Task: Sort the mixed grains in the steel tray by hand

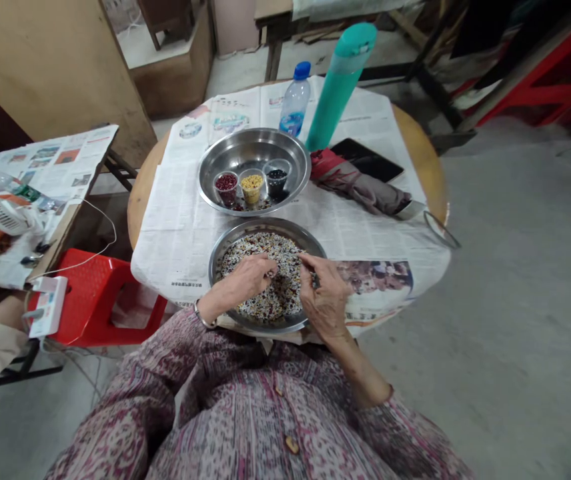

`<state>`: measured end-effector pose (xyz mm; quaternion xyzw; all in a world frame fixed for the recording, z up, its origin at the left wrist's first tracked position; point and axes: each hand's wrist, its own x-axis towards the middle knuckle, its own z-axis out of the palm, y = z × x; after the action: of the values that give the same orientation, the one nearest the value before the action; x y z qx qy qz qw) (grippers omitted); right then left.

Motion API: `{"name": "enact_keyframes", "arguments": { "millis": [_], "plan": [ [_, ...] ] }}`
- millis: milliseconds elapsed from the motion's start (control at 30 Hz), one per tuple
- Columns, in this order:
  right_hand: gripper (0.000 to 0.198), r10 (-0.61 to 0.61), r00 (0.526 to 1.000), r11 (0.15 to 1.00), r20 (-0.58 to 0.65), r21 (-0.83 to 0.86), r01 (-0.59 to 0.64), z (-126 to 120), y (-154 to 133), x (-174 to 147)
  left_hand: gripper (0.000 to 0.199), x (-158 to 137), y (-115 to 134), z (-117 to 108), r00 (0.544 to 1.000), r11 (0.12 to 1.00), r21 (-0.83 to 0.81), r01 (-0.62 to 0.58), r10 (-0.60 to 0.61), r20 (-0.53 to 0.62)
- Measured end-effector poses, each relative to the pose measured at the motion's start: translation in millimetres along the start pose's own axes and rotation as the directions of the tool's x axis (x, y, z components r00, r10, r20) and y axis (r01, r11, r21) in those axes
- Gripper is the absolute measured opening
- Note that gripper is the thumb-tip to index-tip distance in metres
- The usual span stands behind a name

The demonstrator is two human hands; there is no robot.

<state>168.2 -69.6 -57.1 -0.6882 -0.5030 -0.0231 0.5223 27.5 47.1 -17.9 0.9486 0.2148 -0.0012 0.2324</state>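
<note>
A steel basin (pixel 215 257) at the table's near edge holds a mix of small white, yellow, dark red and black grains (pixel 265 248). Over the left part of that mix is my left hand (pixel 248 280), its fingers curled in and closed. My right hand (pixel 323 290) hovers at the basin's right side with thumb and fingers bent together in a pinch. Whatever either hand holds is too small to make out. Behind it, a second steel basin (pixel 253 147) holds three clear cups: dark red beans (pixel 227 183), yellow kernels (pixel 251 185) and black beans (pixel 276 179).
Newspaper (pixel 170 233) covers the round table. Behind the basins stand a water bottle (pixel 295 100) and a tall teal bottle (pixel 340 87). A folded umbrella (pixel 360 183) and a dark phone or tablet (pixel 368 159) lie right. A red stool (pixel 90 293) bears a power strip (pixel 49 307).
</note>
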Motion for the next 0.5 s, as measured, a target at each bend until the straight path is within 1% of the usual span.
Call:
{"name": "enact_keyframes", "arguments": {
  "millis": [67,167,267,333,400,433,500],
  "plan": [
    [0.027,0.006,1.0,1.0,0.005,0.005,-0.006,-0.2,-0.6,0.4,0.02,-17.8,4.2,-4.0,0.999,0.999,0.039,0.024,-0.025,0.034],
    [0.027,0.008,1.0,1.0,0.022,0.007,-0.009,-0.7,-0.8,0.8,0.016,-47.8,11.7,-11.4,0.989,0.992,0.121,0.048,-0.064,0.136],
    [0.026,0.009,0.999,1.0,0.047,0.019,-0.01,-0.7,-0.1,0.4,0.01,-67.1,18.1,-17.9,0.982,0.991,0.119,0.053,-0.073,0.175],
    [0.025,0.015,0.998,1.0,0.06,0.023,-0.017,-0.3,0.5,0.0,0.014,-69.4,20.0,-20.0,0.983,0.986,0.139,0.09,-0.11,0.145],
    [0.025,0.025,0.997,0.999,0.069,0.018,-0.026,0.1,0.9,-0.4,0.009,-64.5,18.9,-19.4,0.981,0.965,0.197,0.171,-0.185,0.056],
    [0.025,0.028,0.997,0.999,0.071,0.014,-0.029,0.2,0.9,-0.5,0.015,-60.3,17.4,-18.0,0.972,0.949,0.218,0.228,-0.234,0.003],
    [0.024,0.028,0.997,1.0,0.075,0.007,-0.029,0.2,0.8,-0.5,0.046,-50.0,13.0,-13.4,0.943,0.919,0.209,0.333,-0.325,-0.072]
  ]
}}
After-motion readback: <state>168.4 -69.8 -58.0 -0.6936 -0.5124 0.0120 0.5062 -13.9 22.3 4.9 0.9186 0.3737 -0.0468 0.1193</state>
